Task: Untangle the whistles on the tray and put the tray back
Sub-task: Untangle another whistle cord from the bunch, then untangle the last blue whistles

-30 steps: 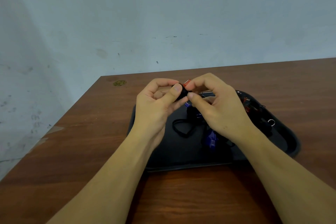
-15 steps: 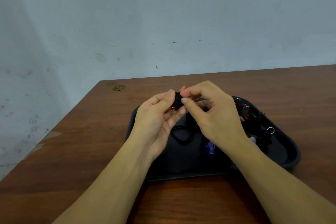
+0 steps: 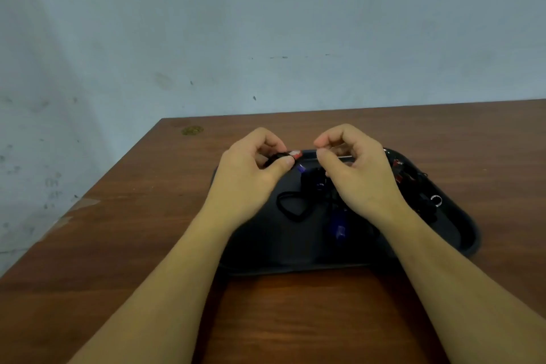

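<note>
A black tray [image 3: 295, 257] lies on the brown wooden table, with a tangle of whistles and black cords in it. My left hand [image 3: 251, 174] hovers over the tray's far left part and pinches a red whistle [image 3: 295, 154] with its black cord. My right hand [image 3: 357, 174] is over the tray's middle, thumb and forefinger pinched together; whether a cord runs between them is too small to tell. A blue whistle [image 3: 339, 229] lies under my right wrist, a black cord loop [image 3: 291, 207] between my hands. More red whistles [image 3: 399, 177] and a metal ring [image 3: 436, 200] lie at the right.
The table [image 3: 147, 230] meets a pale wall at its far edge; its left edge runs diagonally at the left. A small yellowish spot [image 3: 192, 130] marks the far left corner of the table.
My hands have pulled apart: the left went left with the red whistle, the right went right. Before, both were pinched together at one point.
</note>
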